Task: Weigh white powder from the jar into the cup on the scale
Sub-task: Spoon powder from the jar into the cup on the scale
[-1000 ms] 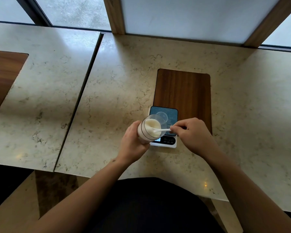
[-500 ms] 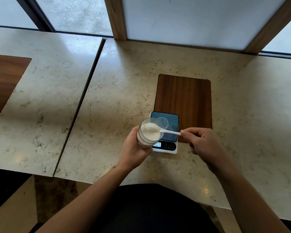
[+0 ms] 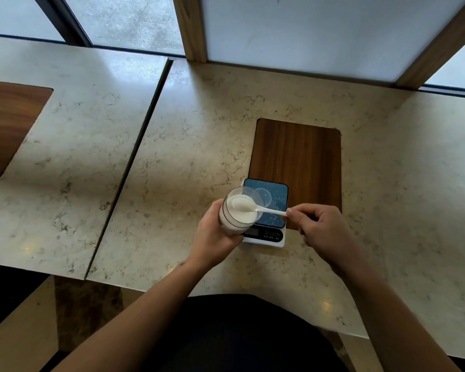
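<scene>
My left hand (image 3: 215,234) grips a clear jar (image 3: 238,213) of white powder, held tilted just left of the scale. My right hand (image 3: 320,226) pinches the handle of a white plastic spoon (image 3: 255,208); its bowl, heaped with powder, is at the jar's mouth. The small white scale (image 3: 273,237) has a blue-black top plate and a dark display strip. A small clear cup (image 3: 265,196) stands on the plate, partly hidden behind the jar's rim.
The scale overlaps the near edge of a brown wooden inlay (image 3: 298,162) in the marble counter (image 3: 199,146). A seam (image 3: 134,157) separates a second counter slab on the left with another wooden inlay (image 3: 8,124). Window frames rise behind.
The spoon has come up out of the powder with a heaped load, and my right hand has drawn back to the right along the handle. The jar stays in my left hand.
</scene>
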